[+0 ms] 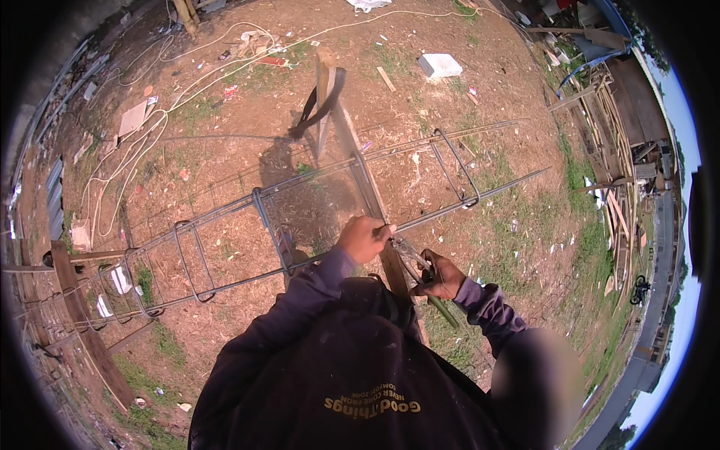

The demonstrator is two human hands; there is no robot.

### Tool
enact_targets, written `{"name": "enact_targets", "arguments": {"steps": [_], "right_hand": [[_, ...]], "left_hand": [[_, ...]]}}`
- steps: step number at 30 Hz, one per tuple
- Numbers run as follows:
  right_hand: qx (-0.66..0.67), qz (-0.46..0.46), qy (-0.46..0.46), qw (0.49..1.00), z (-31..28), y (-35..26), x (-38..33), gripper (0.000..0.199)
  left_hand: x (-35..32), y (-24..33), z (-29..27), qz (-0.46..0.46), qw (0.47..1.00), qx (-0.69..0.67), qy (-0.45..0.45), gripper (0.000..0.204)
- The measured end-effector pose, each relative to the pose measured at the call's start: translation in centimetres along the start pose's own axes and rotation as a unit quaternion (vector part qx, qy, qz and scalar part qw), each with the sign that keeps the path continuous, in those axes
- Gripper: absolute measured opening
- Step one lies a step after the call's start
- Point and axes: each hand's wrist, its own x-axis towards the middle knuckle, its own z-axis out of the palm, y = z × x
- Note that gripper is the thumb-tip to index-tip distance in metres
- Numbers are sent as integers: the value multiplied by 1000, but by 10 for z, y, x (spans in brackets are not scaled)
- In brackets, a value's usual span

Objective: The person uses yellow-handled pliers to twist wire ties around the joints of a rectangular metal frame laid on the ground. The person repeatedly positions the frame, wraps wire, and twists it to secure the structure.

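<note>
Rebar cage, grey and ladder-like; left hand grips it, right hand clasps green-handled pliers.

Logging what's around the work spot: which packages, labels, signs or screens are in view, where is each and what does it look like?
White block: on the dirt at the top, flat and rectangular; may be packing foam.
Flat board: upper left by the white cables, pale tan, rectangular.
Yellow print: on the dark top, bottom centre, a short curved band.
No signs or screens in view.
</note>
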Motion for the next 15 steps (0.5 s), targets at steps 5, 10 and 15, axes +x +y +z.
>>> {"name": "enact_targets", "arguments": {"steps": [5,10,15], "right_hand": [[-518,21,168,839,-16,-2,-26,59],[-585,-158,193,772,-50,7,-8,59],[-456,-132,196,858,-24,17,-19,41]], "left_hand": [[1,-1,2,9,1000,2,-4,36],[3,1,0,-16,999,-20,-28,37],[1,0,1,-6,999,-31,-5,38]]}}
